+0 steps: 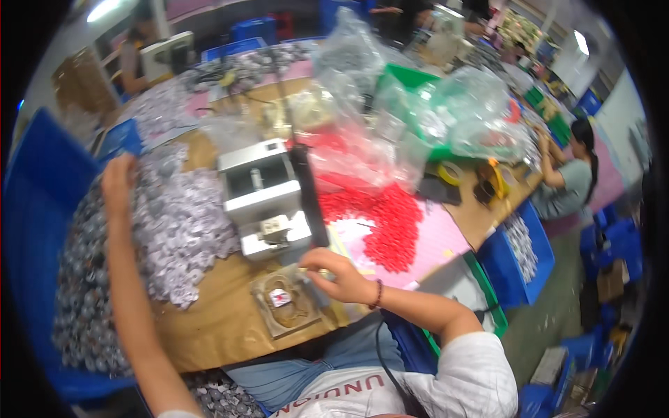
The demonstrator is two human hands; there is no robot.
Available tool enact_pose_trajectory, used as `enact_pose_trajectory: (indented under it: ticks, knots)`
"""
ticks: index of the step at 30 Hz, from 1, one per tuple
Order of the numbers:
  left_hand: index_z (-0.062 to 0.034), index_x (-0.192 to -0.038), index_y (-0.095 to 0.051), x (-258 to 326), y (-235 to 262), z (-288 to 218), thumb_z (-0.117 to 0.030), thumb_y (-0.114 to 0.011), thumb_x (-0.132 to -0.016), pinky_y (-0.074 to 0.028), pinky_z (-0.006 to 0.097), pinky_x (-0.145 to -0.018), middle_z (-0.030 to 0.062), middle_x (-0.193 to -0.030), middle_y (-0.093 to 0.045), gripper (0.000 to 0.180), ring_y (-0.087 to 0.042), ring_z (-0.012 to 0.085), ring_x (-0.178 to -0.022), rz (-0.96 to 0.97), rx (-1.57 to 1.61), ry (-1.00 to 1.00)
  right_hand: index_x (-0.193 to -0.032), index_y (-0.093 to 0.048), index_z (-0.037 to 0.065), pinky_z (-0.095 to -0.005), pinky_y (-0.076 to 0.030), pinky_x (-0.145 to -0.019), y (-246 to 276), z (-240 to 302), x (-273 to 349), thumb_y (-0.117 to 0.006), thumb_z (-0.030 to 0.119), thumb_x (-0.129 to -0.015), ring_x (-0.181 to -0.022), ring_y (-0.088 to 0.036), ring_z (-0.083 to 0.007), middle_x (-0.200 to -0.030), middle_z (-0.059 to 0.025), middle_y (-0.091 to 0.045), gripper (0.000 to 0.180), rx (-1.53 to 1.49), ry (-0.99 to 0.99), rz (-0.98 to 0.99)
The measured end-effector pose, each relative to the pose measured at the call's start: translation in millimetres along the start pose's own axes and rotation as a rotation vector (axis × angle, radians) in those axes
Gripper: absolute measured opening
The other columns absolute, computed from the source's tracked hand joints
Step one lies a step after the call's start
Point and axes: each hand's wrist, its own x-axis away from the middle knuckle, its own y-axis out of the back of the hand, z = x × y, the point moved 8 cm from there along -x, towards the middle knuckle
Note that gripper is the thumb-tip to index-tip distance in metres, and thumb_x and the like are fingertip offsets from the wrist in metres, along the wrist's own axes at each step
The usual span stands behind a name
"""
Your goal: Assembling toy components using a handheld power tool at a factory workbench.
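My left hand [120,177] is stretched out over the far left, above the seam between a heap of small grey parts [90,279] in a blue bin and a spread of pale lilac parts [178,223] on the table. It is blurred, and its fingers cannot be made out. My right hand [336,275] has its fingertips pinched together over a small square fixture [268,313]; what they hold, if anything, is too small to name. In the fixture sits a white piece with a red mark [280,297]. Just beyond stands a grey-white bench machine [268,202].
Red small parts [394,233] lie on a pink sheet to the right, with clear plastic bags [362,153] behind them. A green crate [411,76] and yellow tape rolls [451,173] stand farther back. A co-worker [575,167] sits at the right; blue bins [516,261] line the floor.
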Motion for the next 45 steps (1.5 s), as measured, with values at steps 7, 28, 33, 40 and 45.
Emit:
enact_pose_trajectory:
  ticks: [7, 28, 33, 40, 45]
  knots:
    - [-0.0026, -0.111, -0.061, 119.8, 75.2, -144.1, -0.006, -0.069, -0.083, -0.042, 0.039, -0.095, 0.0119, -0.108, -0.060, 0.029, -0.057, 0.0248, -0.103, 0.081, 0.585, -0.143, -0.137, -0.048, 0.000, -0.0301, -0.051, -0.089, -45.4, 57.3, -53.6, -0.058, 0.018, -0.100, -0.103, -0.061, -0.0148, -0.117, -0.0110, -0.064, 0.042, -0.618, -0.142, 0.143]
    - [-0.0018, -0.124, -0.057, 310.7, 13.8, -181.3, -0.008, -0.074, -0.082, -0.048, 0.032, -0.091, 0.0110, -0.118, -0.058, 0.046, -0.059, 0.0203, -0.104, 0.471, 1.113, 0.450, -0.109, -0.069, 0.002, -0.0314, -0.054, -0.067, -43.5, 56.4, -16.7, -0.070, 0.004, -0.087, -0.079, -0.070, -0.0219, -0.086, -0.0147, -0.070, 0.022, 0.155, 0.110, 0.214]
    - [-0.0038, -0.116, -0.063, 325.4, 17.0, -185.7, -0.009, -0.079, -0.076, -0.049, 0.036, -0.086, 0.0134, -0.110, -0.058, 0.043, -0.060, 0.0293, -0.099, 0.371, 0.696, 0.227, -0.099, -0.071, 0.009, -0.0382, -0.052, -0.062, -64.2, 31.2, 5.8, -0.071, 0.004, -0.075, -0.071, -0.064, -0.0264, -0.083, -0.0066, -0.064, 0.025, 0.515, 0.324, 0.241]
    - [-0.0053, -0.116, -0.064, 327.9, 9.6, -186.6, -0.010, -0.078, -0.075, -0.048, 0.040, -0.088, 0.0116, -0.109, -0.058, 0.044, -0.057, 0.0310, -0.101, 0.338, 0.552, 0.123, -0.107, -0.070, 0.009, -0.0375, -0.050, -0.066, -83.8, 24.6, -3.1, -0.072, 0.004, -0.068, -0.078, -0.062, -0.0258, -0.092, -0.0074, -0.062, 0.039, 0.654, 0.442, 0.332]
    - [-0.0052, -0.113, -0.063, 325.6, 5.0, -186.9, -0.009, -0.076, -0.076, -0.048, 0.040, -0.086, 0.0118, -0.107, -0.058, 0.038, -0.056, 0.0315, -0.100, 0.380, 0.555, 0.111, -0.111, -0.068, 0.009, -0.0362, -0.049, -0.072, -90.8, 22.1, -4.4, -0.067, 0.011, -0.073, -0.085, -0.061, -0.0247, -0.094, -0.0063, -0.060, 0.038, 0.756, 0.473, 0.501]
